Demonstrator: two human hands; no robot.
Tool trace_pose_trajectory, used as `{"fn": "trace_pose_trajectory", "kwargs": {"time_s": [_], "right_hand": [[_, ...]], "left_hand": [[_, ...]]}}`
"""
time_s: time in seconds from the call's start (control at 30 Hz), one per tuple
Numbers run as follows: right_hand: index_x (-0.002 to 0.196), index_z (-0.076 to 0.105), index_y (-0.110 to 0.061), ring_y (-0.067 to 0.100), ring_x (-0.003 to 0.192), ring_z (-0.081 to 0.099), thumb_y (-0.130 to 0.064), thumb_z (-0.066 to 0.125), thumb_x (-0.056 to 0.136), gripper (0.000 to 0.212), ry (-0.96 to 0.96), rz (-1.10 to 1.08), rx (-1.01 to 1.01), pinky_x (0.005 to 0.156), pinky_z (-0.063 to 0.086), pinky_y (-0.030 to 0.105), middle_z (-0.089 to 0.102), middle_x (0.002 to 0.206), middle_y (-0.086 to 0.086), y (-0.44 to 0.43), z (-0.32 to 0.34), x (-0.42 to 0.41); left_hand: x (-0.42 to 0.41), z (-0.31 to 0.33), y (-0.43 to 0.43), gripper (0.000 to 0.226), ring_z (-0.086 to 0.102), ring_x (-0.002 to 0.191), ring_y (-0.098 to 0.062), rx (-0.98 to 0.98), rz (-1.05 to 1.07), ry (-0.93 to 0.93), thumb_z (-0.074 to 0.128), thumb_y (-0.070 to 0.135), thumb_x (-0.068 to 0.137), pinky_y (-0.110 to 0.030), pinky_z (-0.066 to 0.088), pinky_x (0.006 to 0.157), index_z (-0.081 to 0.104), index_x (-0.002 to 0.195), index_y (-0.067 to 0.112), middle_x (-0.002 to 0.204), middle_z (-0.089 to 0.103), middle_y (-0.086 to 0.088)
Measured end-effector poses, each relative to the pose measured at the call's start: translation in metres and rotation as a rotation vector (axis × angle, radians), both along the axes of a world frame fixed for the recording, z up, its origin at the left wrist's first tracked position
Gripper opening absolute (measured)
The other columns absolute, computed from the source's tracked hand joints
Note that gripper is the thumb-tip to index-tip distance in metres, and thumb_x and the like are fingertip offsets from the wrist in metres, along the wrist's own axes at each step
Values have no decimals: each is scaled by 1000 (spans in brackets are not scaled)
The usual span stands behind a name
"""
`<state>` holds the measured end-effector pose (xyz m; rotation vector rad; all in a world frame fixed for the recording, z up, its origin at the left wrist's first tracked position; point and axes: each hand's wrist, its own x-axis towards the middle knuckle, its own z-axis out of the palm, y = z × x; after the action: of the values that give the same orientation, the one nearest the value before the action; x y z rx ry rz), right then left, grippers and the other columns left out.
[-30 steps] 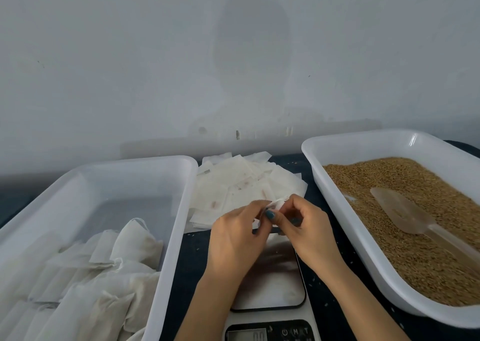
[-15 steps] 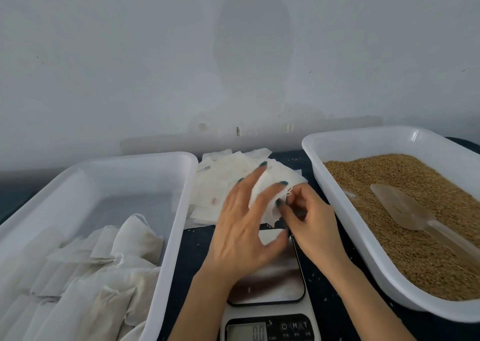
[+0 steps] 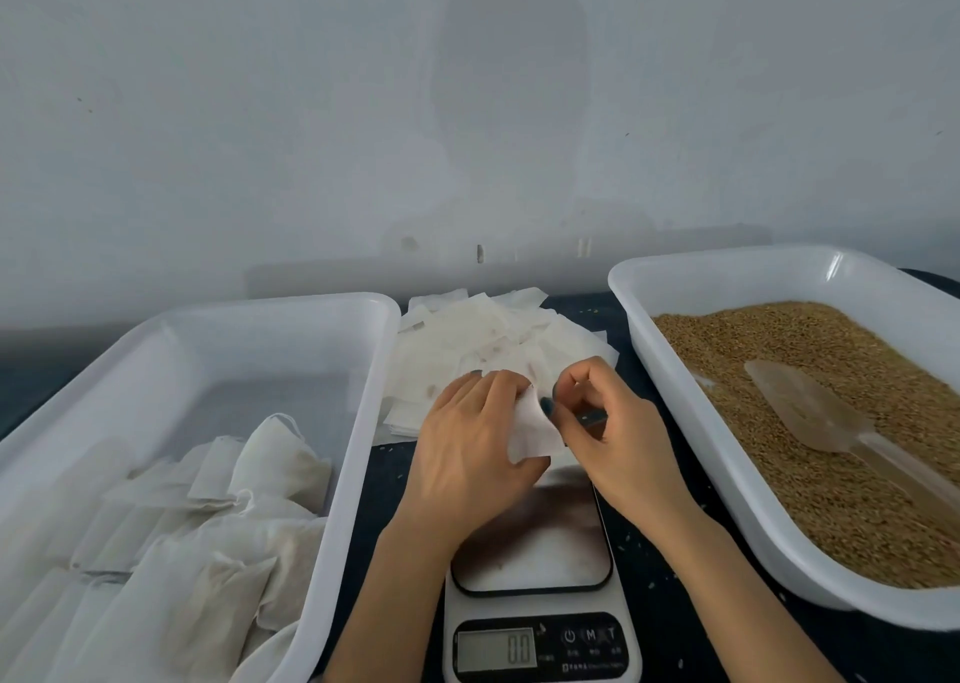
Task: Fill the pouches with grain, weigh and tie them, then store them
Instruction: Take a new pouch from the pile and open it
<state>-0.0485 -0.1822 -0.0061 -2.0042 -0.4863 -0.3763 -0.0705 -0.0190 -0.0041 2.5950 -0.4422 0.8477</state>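
Head view: the left hand (image 3: 467, 448) and right hand (image 3: 608, 433) meet above the scale (image 3: 540, 604), each grip pinched on one flat white pouch (image 3: 532, 430) held between them. Just beyond the grips lies a pile of empty pouches (image 3: 467, 349). To their left is a tub (image 3: 358, 422) of filled pouches, and to their right a grain tub (image 3: 675, 412) with a scoop (image 3: 810, 412).

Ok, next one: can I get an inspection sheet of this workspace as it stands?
Surface: dark tabletop, stray grains scattered.
Job's things: empty pouch in the hands; scale, display showing zeros; right tub of grain with scoop; filled pouches in left tub; flat pouch pile behind.
Clutter: nothing seen.
Hands: left hand and right hand both pinch the pouch.
Cables: nothing seen.
Surroundings: plain grey wall.
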Motion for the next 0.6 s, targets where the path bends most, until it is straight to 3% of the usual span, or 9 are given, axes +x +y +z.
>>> {"fn": "trace_pose_trajectory", "kwargs": {"time_s": [0.13, 0.27, 0.37, 0.43, 0.53, 0.6], "right_hand": [[94, 60, -31, 8, 87, 66, -35, 63, 90, 6, -56, -23, 47, 66, 59, 38, 64, 92, -18, 1, -1, 1], [96, 70, -26, 10, 96, 61, -50, 56, 92, 28, -196, -52, -3, 71, 56, 32, 62, 98, -19, 1, 2, 0], [92, 72, -25, 7, 96, 57, -49, 65, 89, 25, -266, -45, -129, 78, 51, 29, 65, 92, -20, 4, 1, -2], [88, 72, -21, 8, 93, 56, -39, 72, 88, 18, -243, -36, -115, 78, 51, 31, 63, 87, -19, 7, -2, -3], [87, 68, -20, 8, 92, 57, -45, 60, 91, 27, -112, 14, 5, 77, 50, 24, 58, 90, -17, 10, 0, -5], [89, 64, -17, 9, 87, 58, -43, 56, 96, 28, -61, 77, 70, 68, 47, 20, 59, 89, -10, 10, 1, -7]], "left_hand": [[0, 1, 1, 42, 62, 73, -20, 23, 78, -19, 78, 34, 69, -24, 42, 65, 58, 101, 15, 89, 65, 2], [-1, 3, 3, 47, 64, 73, -18, 13, 114, -20, 81, 41, 72, -22, 38, 57, 57, 100, 14, 89, 65, 1], [0, 4, 1, 43, 62, 68, -17, 12, 102, -43, 81, 39, 72, -23, 40, 53, 57, 97, 13, 84, 64, 2], [0, 3, 1, 42, 61, 68, -18, 28, 91, -48, 80, 35, 70, -25, 43, 53, 57, 98, 13, 84, 63, 2], [0, 2, 2, 48, 62, 73, -20, 72, 99, -22, 82, 31, 65, -31, 49, 58, 59, 102, 12, 89, 63, 1], [1, 2, 4, 47, 62, 75, -22, 92, 111, -23, 83, 28, 65, -32, 48, 61, 60, 103, 11, 90, 63, 0]]}}
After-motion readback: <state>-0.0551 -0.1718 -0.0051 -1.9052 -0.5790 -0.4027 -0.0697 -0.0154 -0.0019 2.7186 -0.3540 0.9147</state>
